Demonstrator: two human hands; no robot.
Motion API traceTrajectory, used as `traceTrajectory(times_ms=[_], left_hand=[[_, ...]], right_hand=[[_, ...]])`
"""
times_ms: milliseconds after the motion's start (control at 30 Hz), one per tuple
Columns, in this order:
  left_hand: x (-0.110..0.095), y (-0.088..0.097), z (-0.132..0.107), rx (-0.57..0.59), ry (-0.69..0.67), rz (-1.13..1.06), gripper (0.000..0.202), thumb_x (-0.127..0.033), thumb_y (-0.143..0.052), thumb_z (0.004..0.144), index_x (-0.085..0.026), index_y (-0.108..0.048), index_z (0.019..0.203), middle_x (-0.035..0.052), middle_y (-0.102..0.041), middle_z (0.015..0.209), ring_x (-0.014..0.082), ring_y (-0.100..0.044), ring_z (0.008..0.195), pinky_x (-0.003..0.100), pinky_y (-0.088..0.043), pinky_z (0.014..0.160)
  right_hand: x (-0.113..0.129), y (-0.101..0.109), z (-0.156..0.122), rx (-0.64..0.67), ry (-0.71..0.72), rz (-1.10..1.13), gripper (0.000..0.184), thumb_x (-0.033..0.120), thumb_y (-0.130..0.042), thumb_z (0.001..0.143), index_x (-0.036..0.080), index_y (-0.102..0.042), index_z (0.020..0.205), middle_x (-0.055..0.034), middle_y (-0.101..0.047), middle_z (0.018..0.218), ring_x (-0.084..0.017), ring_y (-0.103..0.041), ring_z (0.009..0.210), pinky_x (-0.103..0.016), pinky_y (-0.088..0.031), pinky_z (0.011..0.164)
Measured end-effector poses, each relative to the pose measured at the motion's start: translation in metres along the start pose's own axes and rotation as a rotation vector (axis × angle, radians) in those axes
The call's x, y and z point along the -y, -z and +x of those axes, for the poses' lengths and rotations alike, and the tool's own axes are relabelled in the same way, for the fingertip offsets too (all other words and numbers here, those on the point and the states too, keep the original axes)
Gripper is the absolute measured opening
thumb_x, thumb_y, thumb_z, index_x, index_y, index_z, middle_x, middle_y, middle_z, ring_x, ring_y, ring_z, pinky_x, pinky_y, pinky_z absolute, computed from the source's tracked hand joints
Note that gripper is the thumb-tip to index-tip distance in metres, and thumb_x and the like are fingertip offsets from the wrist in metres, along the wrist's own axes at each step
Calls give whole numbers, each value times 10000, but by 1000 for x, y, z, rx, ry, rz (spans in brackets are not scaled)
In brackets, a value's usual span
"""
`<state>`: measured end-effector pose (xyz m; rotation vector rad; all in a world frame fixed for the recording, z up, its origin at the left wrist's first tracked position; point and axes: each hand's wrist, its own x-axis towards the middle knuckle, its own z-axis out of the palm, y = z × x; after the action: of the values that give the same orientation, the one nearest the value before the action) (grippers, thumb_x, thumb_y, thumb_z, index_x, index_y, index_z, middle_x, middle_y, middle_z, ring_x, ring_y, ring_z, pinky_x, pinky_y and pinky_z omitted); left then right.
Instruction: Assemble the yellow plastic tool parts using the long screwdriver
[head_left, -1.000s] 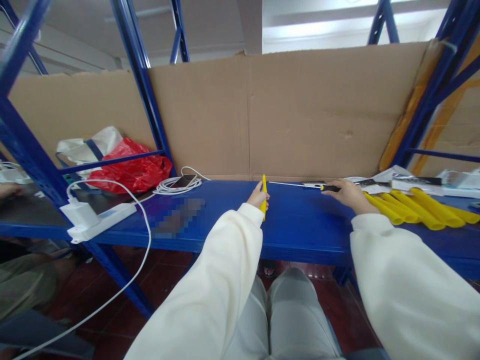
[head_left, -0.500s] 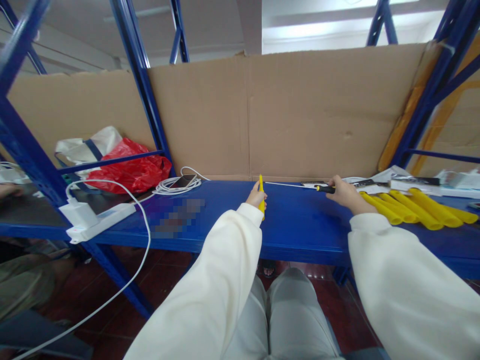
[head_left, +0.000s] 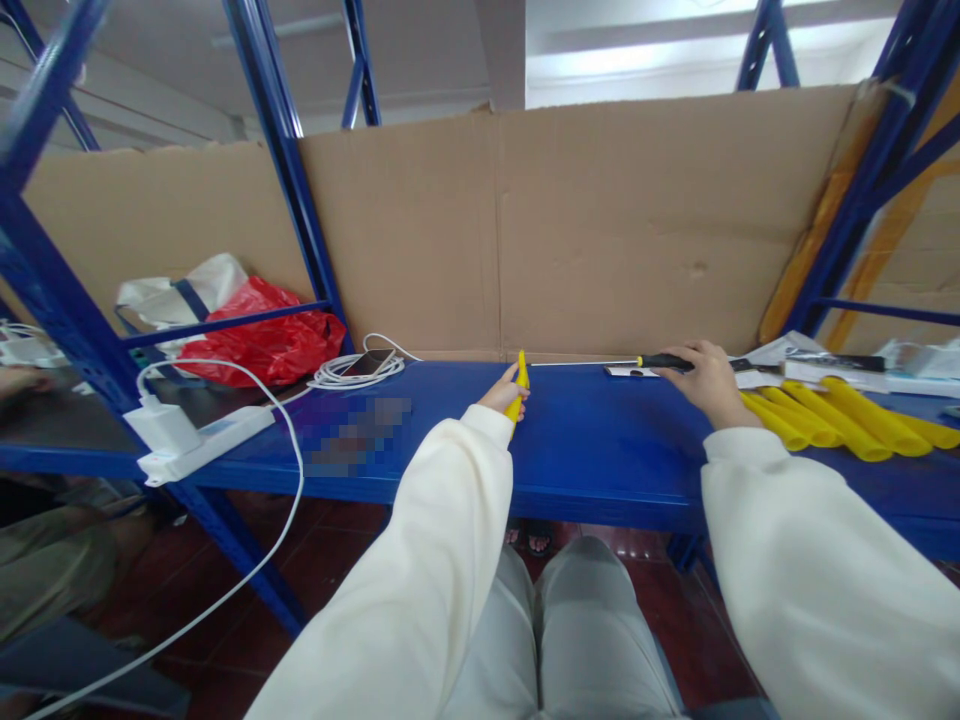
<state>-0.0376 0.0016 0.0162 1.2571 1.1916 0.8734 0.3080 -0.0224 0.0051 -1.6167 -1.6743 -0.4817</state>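
My left hand [head_left: 504, 392] is closed around a narrow yellow piece [head_left: 523, 372] above the middle of the blue shelf. The piece stands nearly upright, leaning a little, and my fingers hide part of it. My right hand [head_left: 705, 378] grips the black handle of a screwdriver [head_left: 658, 361] with a yellow band at its front. Its long thin metal shaft points left, toward the yellow piece; I cannot tell whether the tip touches it. Several yellow tubes [head_left: 855, 415] lie side by side just right of my right hand.
A blue shelf [head_left: 600, 470] runs across, backed by cardboard [head_left: 585, 220]. Leftward are a phone [head_left: 367, 362], a coiled white cable [head_left: 341, 375], a red plastic bag [head_left: 262, 335] and a white power strip [head_left: 217, 440]. Papers [head_left: 772, 355] lie behind the tubes. Another person's hand [head_left: 26, 380] shows far left.
The screwdriver's handle has risen slightly and its shaft is more level. My right hand has shifted a little to the right. The yellow piece in my left hand has tilted, its lower end swinging left.
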Motion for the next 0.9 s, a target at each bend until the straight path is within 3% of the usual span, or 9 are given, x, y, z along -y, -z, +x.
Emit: traceTrajectory(times_ms=[167,267,400,567,733,900], left_hand=[[1,3,3,10,8,-62,979,-34,-533,890,-393,-200,1737,-63,-447,715,114,-442,482,194,-355,487],[1,3,5,-3,9,-87,974,-41,-535,888,-394,-201,1731,-64,-441,709,113,-429,481,195,-363,491],[2,4,7,-11,-2,-85,975,-59,-544,880,-392,-199,1729,-60,-457,729,105,-427,480,195,-375,497],[2,3,7,7,2,-28,967,-71,-562,896,-376,-195,1737,-59,-466,754,97,-429,478,199,-380,499],[3,1,7,11,-2,0,957,-62,-541,902,-381,-201,1737,-59,-464,740,106,-449,479,200,-381,497],[1,1,5,0,-5,-17,961,-18,-514,889,-359,-214,1735,-66,-452,714,109,-441,470,203,-384,498]], right_hand=[[-3,-2,1,52,-51,106,405,466,-819,853,229,-782,1179,-146,-752,1084,-365,-679,1095,-474,-546,966],[-6,-4,1,26,-179,153,503,586,-880,759,202,-744,1054,-145,-751,997,-360,-694,1007,-434,-562,852],[-6,-8,2,-80,-254,285,499,648,-894,701,234,-678,879,-96,-711,866,-326,-696,919,-409,-561,790],[4,-8,4,-277,-413,569,470,508,-971,633,244,-603,760,-5,-596,701,-218,-608,719,-336,-525,644],[20,4,6,-204,-741,1040,280,301,-812,825,245,-548,751,44,-483,581,-129,-407,496,-252,-405,435],[22,14,10,-113,-803,1382,112,125,-619,840,217,-603,778,-2,-560,647,-130,-433,490,-243,-443,398]])
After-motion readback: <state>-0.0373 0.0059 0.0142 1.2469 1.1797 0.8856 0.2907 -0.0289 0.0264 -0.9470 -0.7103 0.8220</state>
